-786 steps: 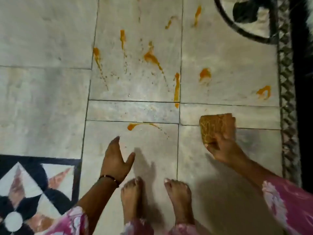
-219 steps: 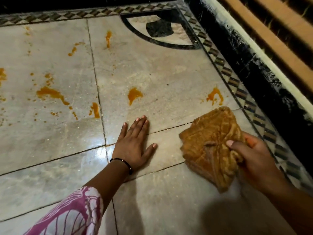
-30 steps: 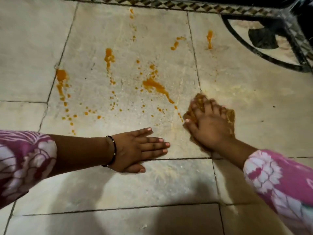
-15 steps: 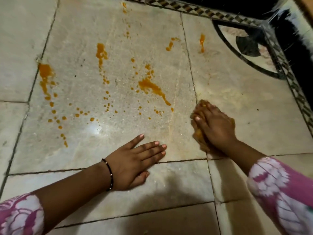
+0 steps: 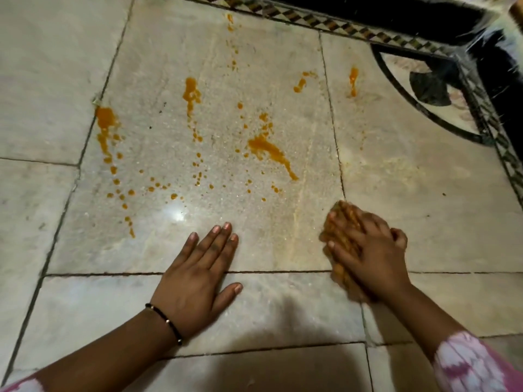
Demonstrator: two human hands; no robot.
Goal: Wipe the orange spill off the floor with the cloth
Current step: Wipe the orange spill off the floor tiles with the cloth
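Observation:
Orange spill [image 5: 268,151] lies in streaks and drops across a pale marble tile, with more blobs at the left [image 5: 104,123] and far right [image 5: 353,80]. My right hand [image 5: 368,250] presses a brownish-orange cloth [image 5: 338,222] flat on the floor at the tile's lower right corner; most of the cloth is hidden under the hand. My left hand [image 5: 201,273] rests flat on the floor, fingers spread, holding nothing, just below the spill.
A patterned border strip [image 5: 311,17] and a dark raised edge [image 5: 396,12] run along the top. A black curved inlay [image 5: 430,89] sits at the upper right. A faint yellowish smear [image 5: 390,168] marks the tile to the right.
My right hand has dragged the cloth toward me along the tile joint. My left hand has stayed planted on the floor.

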